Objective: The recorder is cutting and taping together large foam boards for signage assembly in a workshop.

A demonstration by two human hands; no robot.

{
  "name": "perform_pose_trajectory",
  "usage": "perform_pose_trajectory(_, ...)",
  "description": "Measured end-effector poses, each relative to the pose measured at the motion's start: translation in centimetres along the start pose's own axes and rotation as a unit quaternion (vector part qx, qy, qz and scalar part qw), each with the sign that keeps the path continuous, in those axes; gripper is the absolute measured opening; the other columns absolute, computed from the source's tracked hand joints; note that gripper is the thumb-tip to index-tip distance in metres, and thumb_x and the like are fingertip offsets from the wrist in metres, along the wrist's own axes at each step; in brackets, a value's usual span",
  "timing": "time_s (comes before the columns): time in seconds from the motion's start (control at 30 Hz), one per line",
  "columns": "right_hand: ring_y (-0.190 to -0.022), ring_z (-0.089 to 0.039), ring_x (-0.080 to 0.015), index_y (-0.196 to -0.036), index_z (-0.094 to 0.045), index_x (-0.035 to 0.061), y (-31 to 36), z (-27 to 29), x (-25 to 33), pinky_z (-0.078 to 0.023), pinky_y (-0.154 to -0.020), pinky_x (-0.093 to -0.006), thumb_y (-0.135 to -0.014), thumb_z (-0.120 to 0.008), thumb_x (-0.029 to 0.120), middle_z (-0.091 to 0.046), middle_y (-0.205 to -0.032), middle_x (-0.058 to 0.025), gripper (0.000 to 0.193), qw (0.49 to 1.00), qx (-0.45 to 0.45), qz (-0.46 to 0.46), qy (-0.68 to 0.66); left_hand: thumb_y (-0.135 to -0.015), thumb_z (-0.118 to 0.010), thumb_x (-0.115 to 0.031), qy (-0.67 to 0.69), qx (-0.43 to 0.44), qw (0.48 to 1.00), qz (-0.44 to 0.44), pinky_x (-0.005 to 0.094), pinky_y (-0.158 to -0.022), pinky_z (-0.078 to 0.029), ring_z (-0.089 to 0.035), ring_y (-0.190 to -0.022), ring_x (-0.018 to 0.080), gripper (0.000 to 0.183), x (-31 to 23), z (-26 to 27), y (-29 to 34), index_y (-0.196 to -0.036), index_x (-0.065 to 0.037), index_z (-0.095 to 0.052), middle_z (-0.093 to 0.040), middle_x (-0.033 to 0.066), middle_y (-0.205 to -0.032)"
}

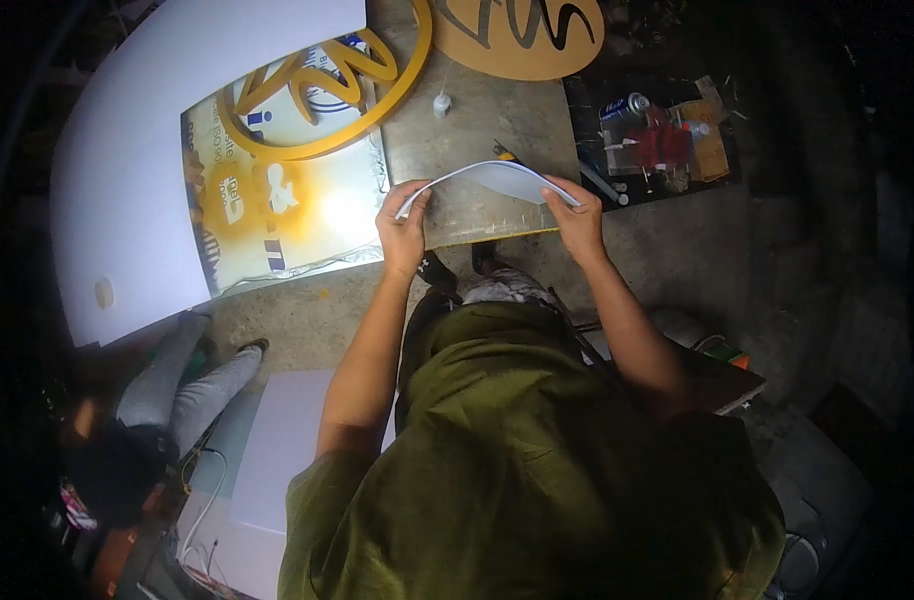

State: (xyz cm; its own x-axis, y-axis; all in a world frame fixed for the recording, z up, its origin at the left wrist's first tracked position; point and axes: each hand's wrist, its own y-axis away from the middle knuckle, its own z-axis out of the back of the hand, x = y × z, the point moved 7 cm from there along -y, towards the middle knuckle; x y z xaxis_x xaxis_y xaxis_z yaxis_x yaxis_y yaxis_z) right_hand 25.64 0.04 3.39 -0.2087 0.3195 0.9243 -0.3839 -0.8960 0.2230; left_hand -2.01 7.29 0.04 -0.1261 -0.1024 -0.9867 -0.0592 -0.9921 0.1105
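Note:
A thin white sheet point(512, 181) bows upward between my two hands, over the near edge of the worktable point(487, 105). My left hand point(403, 228) pinches its left end, thumb on the near side. At the other end, my right hand point(574, 217) grips the sheet's right edge between thumb and fingers. Just beyond the sheet lies a small yellow-and-black tool point(505, 152), partly hidden by it. A small white bottle point(442, 104) with a thin nozzle stands farther back on the table.
A yellow ring-shaped sign piece point(307, 152) lies on a printed sheet point(307, 240) at the left, beside a large white panel point(127, 190). An orange disc point(527, 40) with dark lettering is at the back. Cans and clutter point(662, 140) fill the right side. Another person point(167, 410) sits at lower left.

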Motion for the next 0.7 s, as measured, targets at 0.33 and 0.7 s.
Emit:
perform_pose_trajectory(0.33,-0.097,-0.068,-0.0225,-0.114,-0.069,0.0064,-1.3,1.7,9.0,-0.052,-0.083,-0.0325,-0.083,-0.070,0.008,-0.072,-0.106,-0.0119,0.032,0.969,0.057,0.152,0.189,-0.083,-0.064,0.006,-0.111,0.037,0.982,-0.146,0.0299,-0.077,-0.050,-0.064,-0.083,0.0230,0.018,-9.6,0.4,-0.6,-0.099,-0.001,-0.070,-0.068,0.0110,-0.091)
perform_pose_trajectory(0.7,-0.086,-0.067,-0.0394,-0.107,-0.070,0.0023,-2.0,-3.3,11.4,-0.051,-0.079,-0.0424,-0.081,-0.070,0.015,-0.068,-0.092,-0.0244,0.029,0.911,0.227,0.086,0.333,-0.079,-0.065,0.008,-0.167,0.136,0.955,-0.203,0.0301,-0.074,-0.051,-0.066,-0.083,0.0228,0.019,-16.6,1.1,-2.5,-0.096,0.002,-0.071,-0.069,0.0116,-0.090)
